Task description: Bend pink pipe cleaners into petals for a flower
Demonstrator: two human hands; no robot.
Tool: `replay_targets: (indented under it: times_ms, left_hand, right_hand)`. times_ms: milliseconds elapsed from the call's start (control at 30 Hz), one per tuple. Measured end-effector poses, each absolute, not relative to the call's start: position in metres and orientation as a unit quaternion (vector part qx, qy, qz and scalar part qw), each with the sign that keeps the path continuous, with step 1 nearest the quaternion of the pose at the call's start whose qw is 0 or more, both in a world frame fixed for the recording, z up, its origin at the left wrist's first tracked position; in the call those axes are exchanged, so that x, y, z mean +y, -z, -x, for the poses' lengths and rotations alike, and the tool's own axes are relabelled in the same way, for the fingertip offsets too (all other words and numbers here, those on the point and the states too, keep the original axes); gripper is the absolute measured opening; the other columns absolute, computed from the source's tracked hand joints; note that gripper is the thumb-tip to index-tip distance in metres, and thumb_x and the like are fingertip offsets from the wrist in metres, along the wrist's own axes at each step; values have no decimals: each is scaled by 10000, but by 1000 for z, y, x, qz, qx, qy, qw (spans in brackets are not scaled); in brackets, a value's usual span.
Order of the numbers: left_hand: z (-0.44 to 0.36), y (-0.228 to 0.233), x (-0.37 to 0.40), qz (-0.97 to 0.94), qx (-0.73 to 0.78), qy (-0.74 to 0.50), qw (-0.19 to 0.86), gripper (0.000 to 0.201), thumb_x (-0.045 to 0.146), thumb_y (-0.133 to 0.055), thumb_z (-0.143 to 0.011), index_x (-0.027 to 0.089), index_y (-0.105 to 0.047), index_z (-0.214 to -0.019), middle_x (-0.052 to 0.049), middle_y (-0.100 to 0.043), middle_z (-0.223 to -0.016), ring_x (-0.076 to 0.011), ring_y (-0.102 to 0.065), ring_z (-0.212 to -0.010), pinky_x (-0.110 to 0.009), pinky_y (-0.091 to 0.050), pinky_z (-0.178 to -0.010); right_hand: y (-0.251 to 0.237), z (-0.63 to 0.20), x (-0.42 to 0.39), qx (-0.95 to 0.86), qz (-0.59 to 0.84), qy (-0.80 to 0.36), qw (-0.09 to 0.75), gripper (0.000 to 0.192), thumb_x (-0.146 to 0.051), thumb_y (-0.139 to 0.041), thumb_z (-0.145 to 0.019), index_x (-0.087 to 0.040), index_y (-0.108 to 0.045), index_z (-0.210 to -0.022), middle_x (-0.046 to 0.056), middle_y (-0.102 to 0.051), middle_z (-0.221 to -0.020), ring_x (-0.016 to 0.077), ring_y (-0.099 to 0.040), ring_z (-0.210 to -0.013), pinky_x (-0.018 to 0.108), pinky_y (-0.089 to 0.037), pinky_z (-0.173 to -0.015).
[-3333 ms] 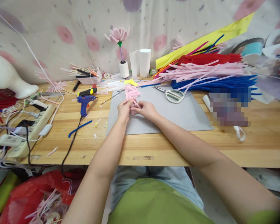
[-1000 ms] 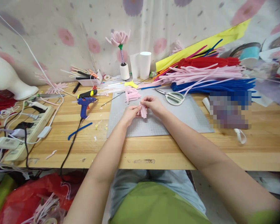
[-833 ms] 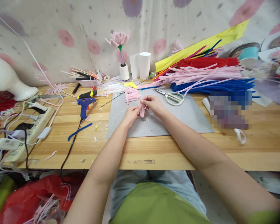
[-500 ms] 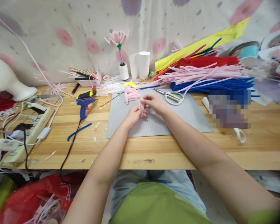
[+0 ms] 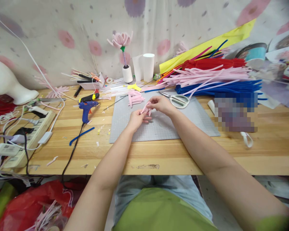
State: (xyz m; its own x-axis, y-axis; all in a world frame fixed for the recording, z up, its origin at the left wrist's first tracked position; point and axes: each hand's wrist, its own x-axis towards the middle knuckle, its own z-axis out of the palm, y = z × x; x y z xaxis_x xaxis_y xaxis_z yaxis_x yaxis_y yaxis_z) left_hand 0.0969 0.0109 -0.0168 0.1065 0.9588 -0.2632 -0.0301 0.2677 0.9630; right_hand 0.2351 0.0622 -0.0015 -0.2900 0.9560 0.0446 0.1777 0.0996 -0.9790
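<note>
Both my hands meet over the grey cutting mat [image 5: 195, 120] and hold a small bundle of folded pink pipe cleaner pieces [image 5: 146, 109]. My left hand [image 5: 136, 118] grips the bundle from below. From the right, my right hand [image 5: 162, 104] pinches its upper end. A loose heap of more short pink pieces [image 5: 135, 98] lies on the mat just beyond my hands. White-handled scissors [image 5: 177, 99] rest on the mat to the right of my right hand.
A blue glue gun [image 5: 86, 107] with black cord lies left of the mat, near a power strip [image 5: 26, 134] with plugs. Stacked red, pink and blue pipe cleaners [image 5: 214, 80] fill the back right. A pink flower [image 5: 120, 40], paper cups [image 5: 148, 65] and a white foam form [image 5: 7, 85] stand behind.
My hands lifted the pink bundle off the heap and drew it a little nearer and to the right. In the last second the bundle turned from upright to slanted between my fingers.
</note>
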Motion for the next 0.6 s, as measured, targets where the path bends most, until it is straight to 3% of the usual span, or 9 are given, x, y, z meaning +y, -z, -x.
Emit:
replay_targets:
  times_ms: [200, 433, 600]
  left_hand:
    - [-96, 15, 10, -444, 527, -420, 591, 269, 337, -590, -790, 125, -621, -952, -55, -685, -781, -119, -651, -590, -201, -488, -518]
    - [-99, 20, 12, -481, 557, -385, 558, 259, 327, -543, -810, 127, -561, -973, -67, -678, -785, -128, -657, -624, -191, -473, -510]
    - [-86, 15, 15, -452, 505, -440, 589, 279, 291, -625, -741, 142, -528, -956, -59, -672, -841, -141, -657, -732, -223, -489, -599]
  right_hand:
    - [5, -237, 60, -573, 401, -593, 400, 301, -361, -734, -562, -147, -629, -746, 10, -625, -648, 86, -526, -560, 208, -387, -490]
    - [8, -233, 62, -599, 435, -515, 433, 214, -306, -737, -537, -149, -612, -613, -18, -584, -576, 73, -490, -541, 214, -374, -517]
    - [3, -239, 61, -608, 416, -548, 396, 230, -323, -734, -548, -146, -619, -639, -24, -562, -529, 62, -448, -469, 218, -359, -470]
